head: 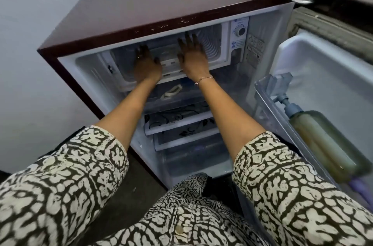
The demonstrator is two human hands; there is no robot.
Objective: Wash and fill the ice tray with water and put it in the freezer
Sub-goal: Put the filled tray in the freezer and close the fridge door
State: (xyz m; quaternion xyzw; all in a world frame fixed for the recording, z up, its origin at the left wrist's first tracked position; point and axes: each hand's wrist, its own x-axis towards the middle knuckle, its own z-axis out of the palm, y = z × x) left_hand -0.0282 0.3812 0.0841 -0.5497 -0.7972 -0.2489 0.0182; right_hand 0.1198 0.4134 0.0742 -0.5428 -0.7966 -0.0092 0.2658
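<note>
Final step, by the look: your left hand and right hand, fingers spread flat, rest on white ice tray inside freezer compartment. Next: seat tray level, withdraw, shut fridge door.

A home kitchen corner. A small maroon fridge stands open against a plain wall. A bottle sits in its door.
</note>
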